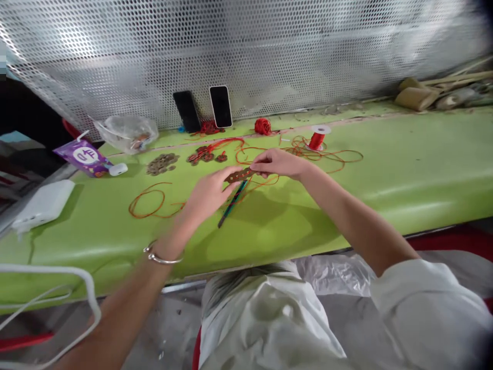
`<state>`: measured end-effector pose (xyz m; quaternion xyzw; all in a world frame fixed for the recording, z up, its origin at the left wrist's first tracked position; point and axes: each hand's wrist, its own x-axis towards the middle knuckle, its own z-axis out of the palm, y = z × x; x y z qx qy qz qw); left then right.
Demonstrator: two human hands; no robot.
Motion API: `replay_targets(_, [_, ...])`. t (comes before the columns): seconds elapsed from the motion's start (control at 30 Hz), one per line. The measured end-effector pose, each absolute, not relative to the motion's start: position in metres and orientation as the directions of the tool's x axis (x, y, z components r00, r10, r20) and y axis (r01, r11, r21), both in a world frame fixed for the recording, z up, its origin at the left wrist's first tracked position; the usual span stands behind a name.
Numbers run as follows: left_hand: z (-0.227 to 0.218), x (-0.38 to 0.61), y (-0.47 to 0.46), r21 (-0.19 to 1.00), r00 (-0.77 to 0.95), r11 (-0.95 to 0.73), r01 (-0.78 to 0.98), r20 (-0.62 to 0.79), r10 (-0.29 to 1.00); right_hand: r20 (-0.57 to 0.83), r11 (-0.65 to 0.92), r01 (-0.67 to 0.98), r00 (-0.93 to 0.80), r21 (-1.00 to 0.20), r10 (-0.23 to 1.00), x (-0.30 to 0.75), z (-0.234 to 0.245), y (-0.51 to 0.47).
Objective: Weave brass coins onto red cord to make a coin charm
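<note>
My left hand (208,194) is closed on a row of brown holed coins (239,176), which look joined by red cord. At the right end of the row, the fingers of my right hand (278,163) are pinched together on the cord or the last coin; which one is hidden. Below the coins a slim dark tool with a teal part (232,204) lies on the green table (292,226). Thin red-orange cord trails from the coins and lies in a loop (148,203) left of my left hand. Several coins with red cord (204,154) lie beyond.
Farther back are a pile of loose coins (162,164), a red cord ball (262,126), a spool of red thread (317,140) and two phones (221,107) leaning on the perforated metal panel (288,56). At left are a purple packet (85,156), a clear bag (129,133) and a white box-shaped device (46,205).
</note>
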<state>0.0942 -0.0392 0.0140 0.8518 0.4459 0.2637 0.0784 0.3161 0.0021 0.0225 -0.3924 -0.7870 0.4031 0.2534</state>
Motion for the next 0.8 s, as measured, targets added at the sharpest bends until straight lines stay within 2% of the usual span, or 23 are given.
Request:
replay_targets(0.23, [0.014, 0.057, -0.011, 0.285, 0.456, -0.555, 0.782, 0.345, 0.82, -0.034, 0.349, 0.52, -0.592, -0.78, 0.805, 0.309, 0.025, 0.03])
replay_targets(0.37, [0.01, 0.03, 0.006, 0.269, 0.413, -0.499, 0.824, 0.318, 0.853, -0.19, 0.305, 0.541, -0.676, -0.783, 0.712, 0.306, 0.023, 0.045])
replay_targets(0.43, [0.006, 0.015, 0.014, 0.24, 0.437, -0.507, 0.828, 0.291, 0.851, -0.224, 0.302, 0.541, -0.703, -0.785, 0.675, 0.304, 0.02, 0.051])
replay_targets(0.57, [-0.001, -0.01, 0.033, 0.194, 0.579, -0.608, 0.769, 0.192, 0.793, -0.128, 0.37, 0.593, -0.632, -0.715, 0.765, 0.304, 0.014, 0.066])
replay_targets(0.67, [-0.006, -0.024, 0.043, 0.256, 0.672, -0.686, 0.681, 0.154, 0.724, -0.062, 0.354, 0.58, -0.575, -0.734, 0.816, 0.309, 0.012, 0.079])
replay_targets(0.73, [-0.009, -0.029, 0.047, 0.284, 0.689, -0.7, 0.655, 0.154, 0.708, -0.028, 0.332, 0.574, -0.528, -0.749, 0.849, 0.313, 0.01, 0.084])
replay_targets(0.8, [-0.012, -0.031, 0.048, 0.264, 0.678, -0.686, 0.678, 0.138, 0.722, 0.067, 0.364, 0.595, -0.461, -0.716, 0.885, 0.315, 0.009, 0.084])
